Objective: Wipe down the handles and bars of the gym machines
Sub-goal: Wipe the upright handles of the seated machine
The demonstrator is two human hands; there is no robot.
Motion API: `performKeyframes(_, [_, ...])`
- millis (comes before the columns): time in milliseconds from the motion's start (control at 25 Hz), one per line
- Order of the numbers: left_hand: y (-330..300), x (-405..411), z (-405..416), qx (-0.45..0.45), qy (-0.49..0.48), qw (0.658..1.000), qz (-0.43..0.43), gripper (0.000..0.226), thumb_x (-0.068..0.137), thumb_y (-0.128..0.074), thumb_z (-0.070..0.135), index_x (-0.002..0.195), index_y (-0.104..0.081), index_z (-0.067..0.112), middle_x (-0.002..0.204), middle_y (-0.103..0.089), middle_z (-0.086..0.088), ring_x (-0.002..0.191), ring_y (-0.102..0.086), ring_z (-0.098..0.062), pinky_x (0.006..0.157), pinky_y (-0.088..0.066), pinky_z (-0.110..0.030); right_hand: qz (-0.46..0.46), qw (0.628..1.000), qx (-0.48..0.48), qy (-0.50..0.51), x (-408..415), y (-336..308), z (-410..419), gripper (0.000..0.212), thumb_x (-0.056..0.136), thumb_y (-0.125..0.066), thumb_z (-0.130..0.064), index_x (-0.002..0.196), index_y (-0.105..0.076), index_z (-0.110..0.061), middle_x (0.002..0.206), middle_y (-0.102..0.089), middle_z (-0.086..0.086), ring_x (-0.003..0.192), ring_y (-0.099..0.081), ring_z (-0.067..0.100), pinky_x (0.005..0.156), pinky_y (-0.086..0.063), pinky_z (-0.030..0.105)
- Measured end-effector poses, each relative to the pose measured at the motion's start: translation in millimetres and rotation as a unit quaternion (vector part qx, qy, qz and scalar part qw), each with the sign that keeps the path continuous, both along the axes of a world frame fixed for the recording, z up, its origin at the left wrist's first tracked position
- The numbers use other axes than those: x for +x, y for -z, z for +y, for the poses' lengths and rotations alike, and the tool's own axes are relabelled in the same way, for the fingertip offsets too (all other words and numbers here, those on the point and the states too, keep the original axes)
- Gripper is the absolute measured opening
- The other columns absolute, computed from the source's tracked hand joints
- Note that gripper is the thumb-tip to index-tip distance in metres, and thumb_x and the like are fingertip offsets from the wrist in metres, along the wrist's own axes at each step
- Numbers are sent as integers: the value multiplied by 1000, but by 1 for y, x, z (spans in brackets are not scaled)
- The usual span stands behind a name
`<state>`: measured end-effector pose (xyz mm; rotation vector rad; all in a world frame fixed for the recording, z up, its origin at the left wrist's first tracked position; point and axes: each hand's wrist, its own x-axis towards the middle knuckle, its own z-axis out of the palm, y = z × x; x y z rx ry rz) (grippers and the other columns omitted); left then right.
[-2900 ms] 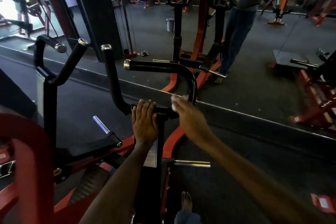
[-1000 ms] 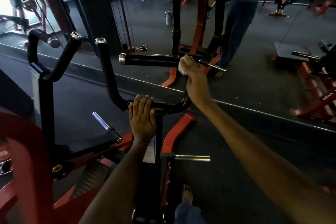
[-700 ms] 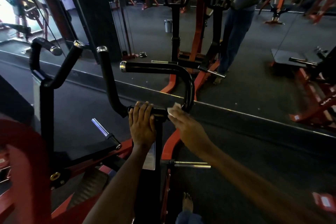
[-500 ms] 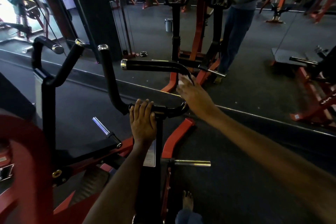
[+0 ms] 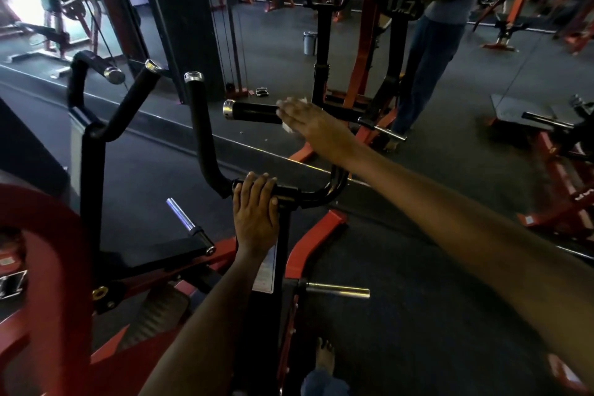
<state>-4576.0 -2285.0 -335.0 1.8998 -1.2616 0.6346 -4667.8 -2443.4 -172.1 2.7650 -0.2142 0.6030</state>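
Note:
A black curved handlebar with chrome end caps rises from the machine in front of me. Its horizontal top grip (image 5: 254,112) points left. My right hand (image 5: 313,125) holds a white cloth (image 5: 287,127) against that grip, fingers wrapped over the bar. My left hand (image 5: 255,212) grips the lower cross bar (image 5: 289,193) of the same handle. A second upright grip (image 5: 201,125) stands to the left.
Another black handle frame (image 5: 93,145) stands at left, above red machine arms (image 5: 45,267). Chrome weight pegs (image 5: 337,292) stick out near my legs. A person (image 5: 440,26) stands by a red and black machine (image 5: 369,42) beyond. My bare foot (image 5: 324,357) is on the dark floor.
My right hand with the cloth has run up the curved bar from the bend and now sits on the horizontal top grip, further left. My left hand has stayed on the cross bar.

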Motion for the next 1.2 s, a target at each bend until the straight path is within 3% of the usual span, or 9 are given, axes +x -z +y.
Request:
performKeyframes(160, [2, 3, 0, 3, 9, 1000, -1, 43, 97, -31, 26, 130, -53, 10, 135, -55, -12, 137, -34, -28, 118, -14, -41, -15, 1000, -26, -4, -71, 42, -17, 48, 89, -35, 6, 136, -42, 0, 146, -39, 16, 139, -29, 27, 116, -22, 39])
performKeyframes(360, [1, 3, 0, 0, 11, 1000, -4, 43, 96, -33, 26, 131, -51, 11, 135, -54, -10, 137, -35, -29, 118, -13, -41, -153, 985, 81, 10, -44, 19, 7, 32, 89, -39, -3, 109, -63, 7, 115, -63, 22, 116, -55, 33, 104, -42, 44])
performKeyframes(520, [2, 4, 1, 0, 6, 1000, -1, 44, 97, -30, 27, 131, -54, 11, 136, -54, -10, 138, -34, -27, 119, -13, -39, 16, 997, -70, -33, 14, 3, -3, 51, 85, -27, 4, 127, -54, -3, 140, -47, 15, 135, -37, 30, 111, -20, 42])
performKeyframes(640, [5, 4, 0, -4, 8, 1000, 0, 44, 97, -31, 26, 131, -53, 10, 138, -53, -11, 139, -33, -28, 119, -12, -40, 18, 997, -60, -49, -45, 28, -29, 54, 83, -36, 9, 135, -40, -4, 146, -40, 13, 140, -27, 28, 116, -22, 43])
performKeyframes(720, [6, 3, 0, -2, 5, 1000, -2, 43, 96, -31, 26, 133, -50, 13, 138, -53, -10, 140, -32, -27, 120, -11, -40, -48, 996, -5, -68, -78, 36, -27, 38, 83, -51, 6, 120, -58, 1, 132, -55, 17, 133, -40, 29, 112, -31, 38])
performKeyframes(880, [6, 4, -1, -7, 6, 1000, -3, 42, 96, -33, 26, 133, -49, 14, 138, -53, -9, 140, -32, -27, 119, -12, -40, -274, 938, 211, -24, -3, -10, 5, 31, 89, -38, -3, 100, -65, 6, 103, -65, 22, 101, -61, 32, 102, -43, 30])
performKeyframes(1000, [6, 5, -1, -8, 5, 1000, 4, 43, 100, -28, 29, 133, -50, 14, 136, -55, -9, 139, -34, -27, 119, -14, -40, -52, 957, 287, -2, 74, -40, 22, 41, 88, -44, 7, 126, -56, -3, 120, -60, 21, 107, -59, 29, 95, -47, 35])
performKeyframes(1080, [7, 5, -2, -11, 5, 1000, 6, 44, 101, -25, 31, 133, -50, 14, 136, -55, -10, 139, -34, -27, 119, -16, -41, 71, 954, 291, 25, 89, -41, 13, 46, 92, -44, 2, 135, -49, -15, 117, -60, 16, 90, -62, 22, 81, -51, 29])
performKeyframes(1200, [8, 6, -1, -9, 4, 1000, 3, 44, 100, -27, 30, 133, -51, 13, 137, -54, -10, 139, -33, -27, 119, -14, -41, 25, 947, 314, 61, 43, -36, -7, 43, 95, -40, 3, 134, -49, -11, 107, -62, 14, 63, -55, 14, 55, -43, 14])
